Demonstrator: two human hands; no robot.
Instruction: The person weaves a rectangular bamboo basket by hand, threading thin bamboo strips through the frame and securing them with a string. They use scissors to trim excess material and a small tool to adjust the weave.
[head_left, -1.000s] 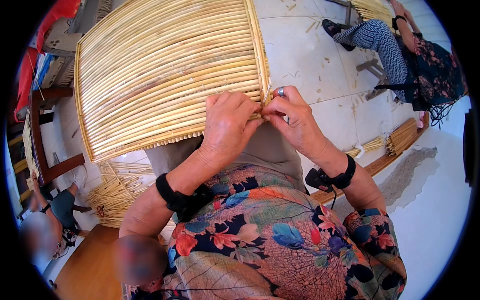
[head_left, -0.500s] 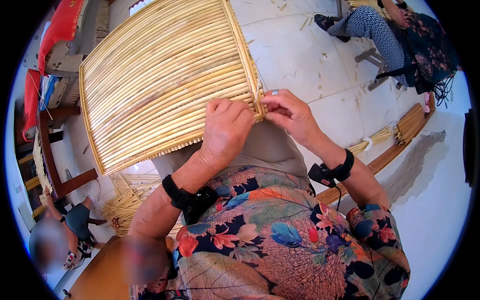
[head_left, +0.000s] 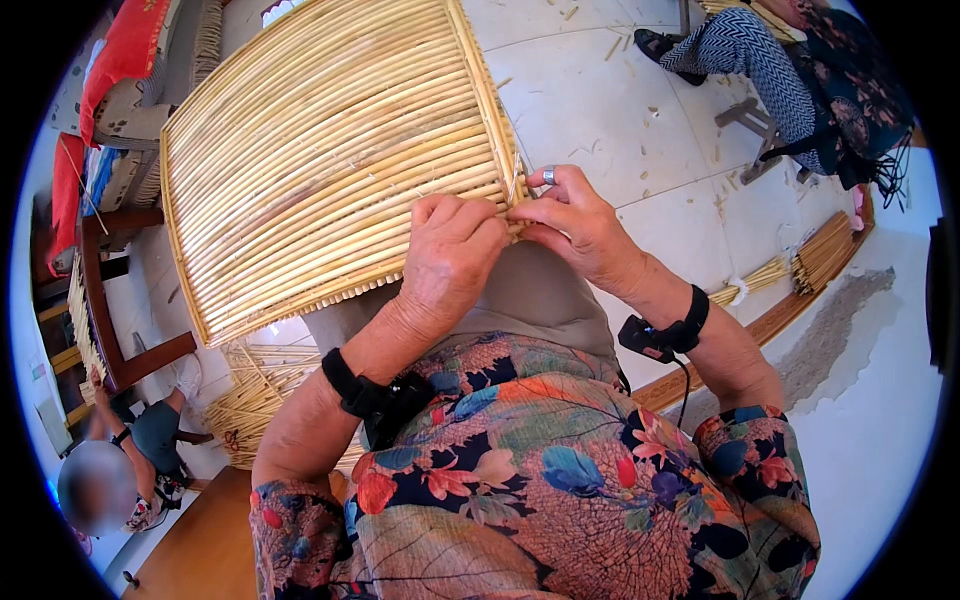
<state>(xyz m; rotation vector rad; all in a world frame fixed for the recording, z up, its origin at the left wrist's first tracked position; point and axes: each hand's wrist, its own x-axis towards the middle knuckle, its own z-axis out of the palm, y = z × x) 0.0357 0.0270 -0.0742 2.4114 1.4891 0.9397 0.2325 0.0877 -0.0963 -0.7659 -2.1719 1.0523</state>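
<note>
A slatted panel of pale yellow cane rods (head_left: 315, 150), bordered by thin strips, rests on my lap and slants away from me. My left hand (head_left: 450, 262) is closed on its near edge by the right corner, fingertips on the rods. My right hand (head_left: 575, 225) pinches at that same corner, a silver ring on a raised finger. A thin pale strand (head_left: 514, 178) lies along the corner's border. What exactly is between my right fingertips is too small to make out.
Loose cane sticks (head_left: 250, 405) lie lower left. Bundled sticks (head_left: 820, 255) rest by the right wall. A wooden frame (head_left: 145, 365) and fabric-covered seating (head_left: 125, 95) stand left. One co-worker (head_left: 770, 80) sits upper right, another (head_left: 155, 450) lower left. An orange-brown wooden surface (head_left: 190, 540) is below.
The whole view has shifted, with the panel lower in it than a second ago. My right fingers have moved at the corner, the thumb and fingertips shifting onto the border. My left hand stays gripping.
</note>
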